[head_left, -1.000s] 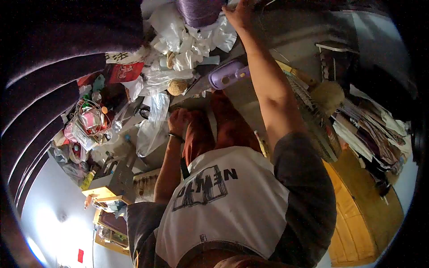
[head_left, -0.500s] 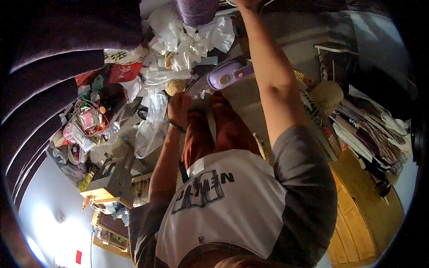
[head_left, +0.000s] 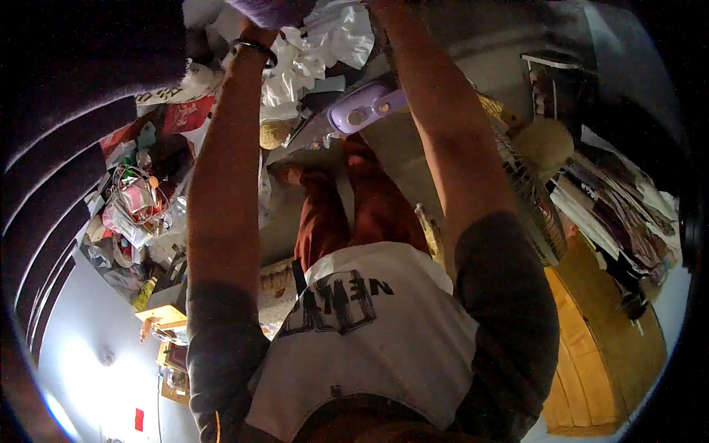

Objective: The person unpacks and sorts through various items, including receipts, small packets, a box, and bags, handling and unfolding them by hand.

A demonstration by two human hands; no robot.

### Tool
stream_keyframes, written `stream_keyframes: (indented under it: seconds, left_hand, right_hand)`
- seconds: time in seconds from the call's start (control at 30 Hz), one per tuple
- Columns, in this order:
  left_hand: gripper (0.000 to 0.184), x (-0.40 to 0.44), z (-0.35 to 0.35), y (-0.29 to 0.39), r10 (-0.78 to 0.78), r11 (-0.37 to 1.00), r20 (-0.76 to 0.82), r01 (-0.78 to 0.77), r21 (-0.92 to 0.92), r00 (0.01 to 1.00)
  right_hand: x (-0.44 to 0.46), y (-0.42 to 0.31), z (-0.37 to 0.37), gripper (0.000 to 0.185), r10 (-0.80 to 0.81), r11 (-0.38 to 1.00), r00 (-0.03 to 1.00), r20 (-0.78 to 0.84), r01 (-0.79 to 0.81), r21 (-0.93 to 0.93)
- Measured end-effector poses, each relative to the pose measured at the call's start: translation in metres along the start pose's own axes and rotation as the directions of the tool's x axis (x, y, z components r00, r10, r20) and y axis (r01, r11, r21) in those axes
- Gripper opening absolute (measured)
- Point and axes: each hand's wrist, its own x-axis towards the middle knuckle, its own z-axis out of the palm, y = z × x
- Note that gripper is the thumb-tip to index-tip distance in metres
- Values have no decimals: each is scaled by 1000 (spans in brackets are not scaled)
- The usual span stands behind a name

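Note:
At the top edge is the lower end of a purple cone, apparently wound with yarn (head_left: 273, 10). My left hand (head_left: 256, 31), below a dark bracelet, reaches up against the cone's underside. Its fingers are hidden behind the cone, so I cannot see how they grip. My right forearm (head_left: 436, 125) stretches up past the top edge, which cuts off the hand. Crumpled clear plastic bags (head_left: 282, 87) lie just below the cone. A small tan wound ball (head_left: 274, 135) sits under them, and a lilac plastic case with round details (head_left: 365, 108) lies between my forearms.
Dark, fuzzy-edged folds (head_left: 74, 111) fill the upper left. Below them are a red bag (head_left: 187, 115) and cluttered small goods (head_left: 136, 199). To the right stand a wire-caged fan (head_left: 543, 221), piled folded cloths (head_left: 605, 196) and a yellow wooden cabinet (head_left: 591, 347).
My left hand has risen from beside the tan ball up to the purple cone. The cone has shifted left and upward. My right arm stays raised, its hand now out of view.

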Motion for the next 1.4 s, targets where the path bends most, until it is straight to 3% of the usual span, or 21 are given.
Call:
stream_keyframes:
  seconds: [0.43, 0.6, 0.67, 0.7, 0.73, 0.77, 0.8, 0.83, 0.9, 1.0, 1.1, 1.13, 1.23, 1.33, 1.4]
  left_hand:
    - [29, -22, -2, 10, 143, 979, -41, -135, 154, 989]
    - [25, -112, -17, 1, 340, 865, -41, -295, 406, 940]
    - [24, -171, -27, -13, 386, 765, -3, -318, 561, 923]
    - [23, -205, -32, -22, 369, 752, -3, -297, 588, 930]
    - [20, -237, -41, -37, 230, 885, -55, -186, 427, 972]
    - [19, -272, -34, -24, 130, 855, -127, -46, 516, 983]
    - [18, -300, -51, -53, 1, 931, -136, 49, 363, 991]
    - [18, -328, -69, -81, -129, 967, -143, 156, 203, 981]
    - [17, -381, -74, -96, -197, 960, -223, 234, 154, 955]
    - [17, -436, -76, -90, -194, 964, -290, 237, 118, 937]
    - [17, -463, -81, -83, -218, 941, -367, 295, 167, 904]
    - [17, -469, -84, -80, -229, 922, -402, 331, 203, 886]
    - [17, -481, -90, -71, -171, 918, -435, 303, 255, 884]
    - [18, -491, -97, -84, -136, 950, -449, 244, 193, 883]
    - [19, -495, -99, -92, -139, 964, -457, 226, 141, 878]
  right_hand:
    - [-55, 4, -7, 63, -6, 993, 987, -162, 25, 118]
    - [-104, 25, -5, 61, 2, 997, 976, -218, 16, 82]
    - [-124, 31, -4, 60, 10, 1000, 995, -103, -9, 13]
    - [-132, 33, -1, 59, 10, 1000, 1000, -28, -11, -22]
    - [-138, 36, 2, 59, 10, 999, 993, 114, -5, -43]
    - [-141, 38, 7, 58, 5, 999, 969, 246, 6, -46]
    - [-146, 39, 16, 58, -3, 999, 931, 364, 17, -34]
    - [-148, 42, 32, 61, -36, 999, 942, 335, 34, 10]
    - [-154, 44, 64, 69, -99, 992, 957, 272, 75, 97]
    - [-166, -12, 58, 71, -308, 938, 928, 207, 333, -94]
    - [-171, -32, 73, 67, -105, 929, 895, 433, 244, -279]
    - [-172, -28, 86, 54, -54, 922, 902, 429, 209, -325]
    - [-172, -6, 98, 39, 10, 975, 909, 417, 83, -204]
    - [-182, -9, 80, 30, 105, 939, 953, 284, 0, -345]
    - [-181, -9, 65, 31, 152, 841, 928, 339, 58, -537]
